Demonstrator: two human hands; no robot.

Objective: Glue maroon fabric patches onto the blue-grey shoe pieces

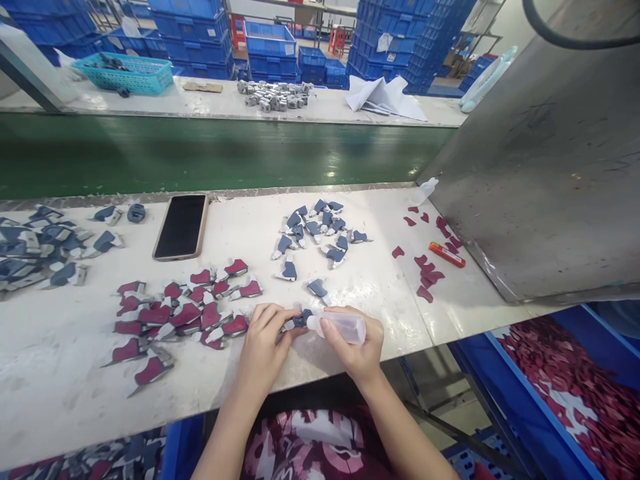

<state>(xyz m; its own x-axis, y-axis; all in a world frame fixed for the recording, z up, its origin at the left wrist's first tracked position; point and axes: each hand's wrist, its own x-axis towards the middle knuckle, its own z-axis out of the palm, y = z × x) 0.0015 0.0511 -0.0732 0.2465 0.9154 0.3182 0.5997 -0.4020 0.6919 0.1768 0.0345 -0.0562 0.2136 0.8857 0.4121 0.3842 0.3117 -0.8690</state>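
Note:
Near the front edge of the white table, my left hand (269,333) pinches a small blue-and-grey plastic part (301,319) between thumb and fingers. My right hand (361,343) is wrapped round a translucent squeeze bottle (347,327), tipped sideways with its nozzle at that part. Whether any liquid comes out is too small to see. One loose blue-grey part (317,288) lies just beyond my hands, and a cluster of similar parts (325,223) is spread farther back. To the left of my left hand sits a group of parts with dark red faces (187,313).
A phone (181,227) lies left of centre, beside a pile of blue-grey parts (43,243). Dark red pieces (427,273) and an orange tube (447,254) lie at right, near a metal panel (540,153). A blue bin (530,380) of red pieces stands below the table's right edge.

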